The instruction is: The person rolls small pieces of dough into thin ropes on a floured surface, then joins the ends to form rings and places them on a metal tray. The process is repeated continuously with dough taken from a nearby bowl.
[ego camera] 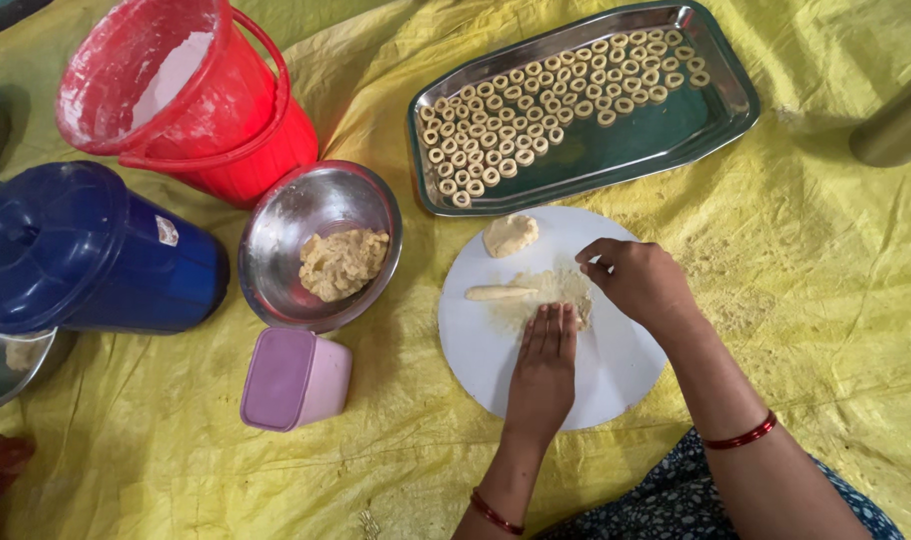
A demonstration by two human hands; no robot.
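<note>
Figure: dough rolling on a round board, seen from above. My left hand (544,365) lies flat, palm down, on the white round board (496,375), fingers together and straight, their tips pressing into a thin smear of dough crumbs (551,292). It grips nothing. Just beyond those fingertips and to their left lies a short rolled dough stick (501,293), apart from the hand. Farther ahead, near the board's far edge, sits a small dough lump (510,235), untouched.

My right hand (638,283) hovers just right of the left fingertips, fingers curled inward and pinched together over the crumbs; whether a bit of dough sits between them I cannot tell.

Open room: the board is bare on the near side, to the left of my left wrist and under my right forearm, its rim ending just short of my lap. Past the board's far edge, almost touching it, runs the near rim of a steel tray (616,150) with rows of small dough rings (546,110) filling its far half; its near half is bare. Left of my left hand, a steel bowl (286,230) of dough (343,262) stands near the board, with a pink lidded box (294,380) just in front of it. Farther left stand a red bucket (246,130) and a blue lidded bucket (86,255). Everything rests on a yellow sheet (826,270), open to the right of my right hand.
</note>
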